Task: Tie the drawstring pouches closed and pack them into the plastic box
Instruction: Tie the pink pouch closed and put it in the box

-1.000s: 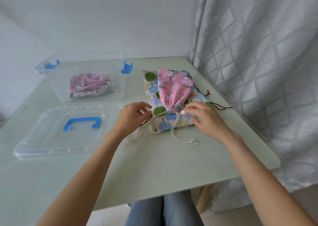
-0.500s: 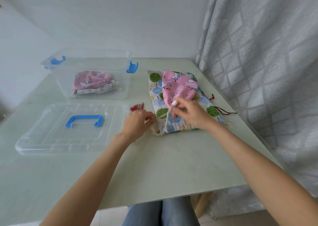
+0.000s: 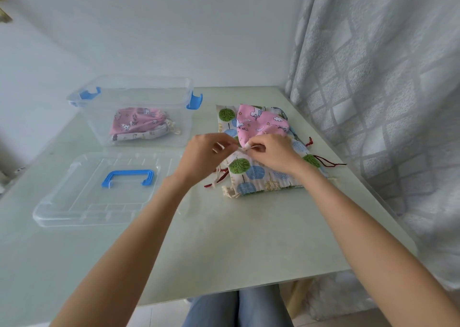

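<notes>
A pink unicorn-print drawstring pouch (image 3: 261, 123) lies on a tree-print pouch (image 3: 251, 175) at the right of the table. My left hand (image 3: 204, 152) pinches one cream cord end just left of the pink pouch's gathered neck. My right hand (image 3: 271, 152) pinches the other cord right at the neck. The two hands almost meet over the cords. The clear plastic box (image 3: 139, 95) with blue latches stands at the back left. Inside it lies another pink pouch (image 3: 139, 123), drawn shut.
The box's clear lid (image 3: 74, 202) with a blue handle lies flat in front of the box. Dark red cords (image 3: 326, 161) trail from under the tree-print pouch toward the right edge. A grey curtain (image 3: 373, 77) hangs along the table's right side.
My hands have risen from the table and come close together at the pink pouch's neck, each holding a cream cord. The camera view has drifted slightly.
</notes>
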